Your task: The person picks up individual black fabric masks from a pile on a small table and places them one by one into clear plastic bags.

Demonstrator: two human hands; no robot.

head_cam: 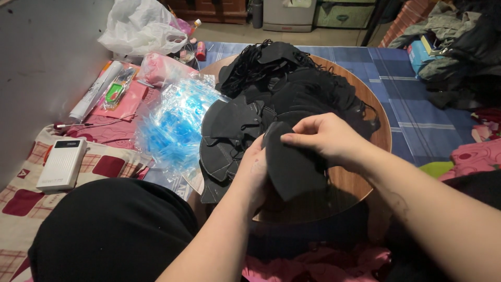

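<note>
Holding one black face mask (295,167) between both hands over the near edge of a round wooden tray (360,183); I log the scene as follows.

Item, left hand (253,175): closed around the mask's left edge, palm toward the fabric, fingers mostly hidden behind it.

Item, right hand (326,138): fingers curled, thumb and forefinger pinching the mask's upper edge.

Item, the mask itself: folded, dark, raised slightly off the tray, between the two hands.

Item, pile of black masks (282,89): heaped on the tray's far and left parts, ear loops tangled on top. A few flat ones fan out just left of my left hand.

Item, clear plastic sleeves with blue print (175,125): a loose heap beside the tray on its left, touching the mask pile.

Item, white power bank (62,163): lying on a red-checked cloth (104,167) at far left, well apart from the hands.

Item, white plastic bag (141,26): crumpled at the top left, beyond a pink packet (162,68).

Item, rolled white tube (96,90): resting along the grey wall (42,68), next to a small packaged green item (116,91) on pink paper.

Item, blue plaid sheet (417,104): spread under the tray's far side and to the right, with dark clothing (464,57) piled at its upper right.

Item, my knee in black fabric (112,230): lower left, near the tray.
</note>
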